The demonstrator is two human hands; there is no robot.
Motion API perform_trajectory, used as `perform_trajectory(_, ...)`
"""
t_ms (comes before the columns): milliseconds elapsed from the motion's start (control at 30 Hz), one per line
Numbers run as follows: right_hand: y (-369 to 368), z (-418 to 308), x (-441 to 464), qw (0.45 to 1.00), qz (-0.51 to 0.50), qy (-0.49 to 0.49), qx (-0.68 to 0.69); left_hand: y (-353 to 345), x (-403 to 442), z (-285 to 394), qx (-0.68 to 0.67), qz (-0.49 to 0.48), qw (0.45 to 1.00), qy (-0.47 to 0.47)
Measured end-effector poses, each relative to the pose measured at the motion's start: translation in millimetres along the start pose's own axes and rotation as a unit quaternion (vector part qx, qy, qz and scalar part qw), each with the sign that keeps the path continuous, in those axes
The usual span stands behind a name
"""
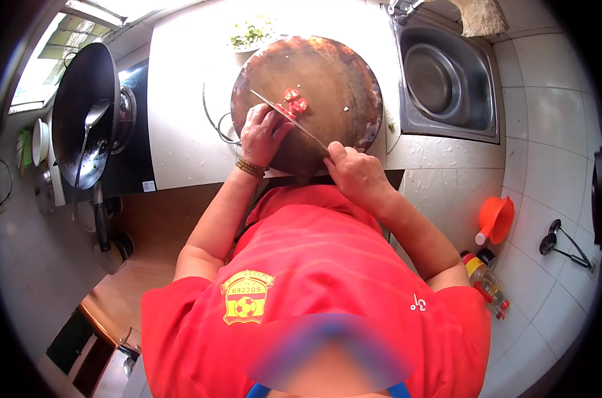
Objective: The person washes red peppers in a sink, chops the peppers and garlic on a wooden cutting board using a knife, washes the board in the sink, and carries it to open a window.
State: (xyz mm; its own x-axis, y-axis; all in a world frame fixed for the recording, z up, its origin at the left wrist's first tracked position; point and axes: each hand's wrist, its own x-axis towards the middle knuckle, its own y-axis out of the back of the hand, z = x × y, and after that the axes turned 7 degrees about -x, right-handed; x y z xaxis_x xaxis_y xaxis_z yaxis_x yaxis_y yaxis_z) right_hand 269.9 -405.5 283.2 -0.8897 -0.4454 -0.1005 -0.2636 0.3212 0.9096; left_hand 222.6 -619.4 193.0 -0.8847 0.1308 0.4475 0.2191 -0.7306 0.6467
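A round wooden cutting board (pixel 340 73) lies on the white counter. Near its middle are several cut red pieces (pixel 297 103), with small light bits scattered around. My right hand (pixel 360 174) is closed around the handle of a knife (pixel 301 127), whose blade slants up and left across the board beside the red pieces. Just left of the blade, my left hand (pixel 261 132) has its fingers curled down at the board's left part, close against a red piece; the fingertips are partly hidden. A beaded bracelet is on the left wrist.
Behind the board sits a bowl of chopped greens (pixel 251 34). A metal sink (pixel 447 86) is at the right. On the left, a wok (pixel 85 113) holding a ladle (pixel 96 114) stands by the stove. An orange dipper (pixel 496 219) and bottles (pixel 484 282) are lower right.
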Motion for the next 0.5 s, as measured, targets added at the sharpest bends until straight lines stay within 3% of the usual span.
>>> perform_trajectory(267,-28,1,22,0.998,-0.048,-0.006,-0.03,-1,-5,-7,-0.011,-0.028,1.0,-0.003)
perform_trajectory(367,-45,3,32,0.998,-0.014,-0.023,-0.063,0,0,-4,-0.008,-0.02,1.0,0.005)
perform_trajectory(500,-39,11,27,0.999,0.028,-0.032,0.017,5,-6,-3,-0.064,-0.026,0.997,0.031)
